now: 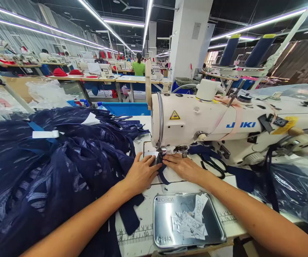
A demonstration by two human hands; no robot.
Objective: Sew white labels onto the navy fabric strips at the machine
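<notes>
My left hand (140, 174) lies on the machine bed left of the needle area, its fingers spread flat and their tips close to the presser foot (160, 156). From the other side, my right hand (184, 167) reaches in with fingers stretched out flat, fingertips beside the foot. A narrow navy fabric strip (163, 176) curves out toward me between the two hands, and my fingertips are at its upper end. What lies right under the fingertips is hidden. The white sewing machine (212, 116) stands over both hands.
A big heap of navy garments (71, 167) covers the left side. Black-handled scissors (214, 166) lie right of my right hand. In front, a metal tray (158, 217) holds printed labels. Plastic-wrapped navy fabric (298, 189) sits at right. A person in green (138, 67) is far off.
</notes>
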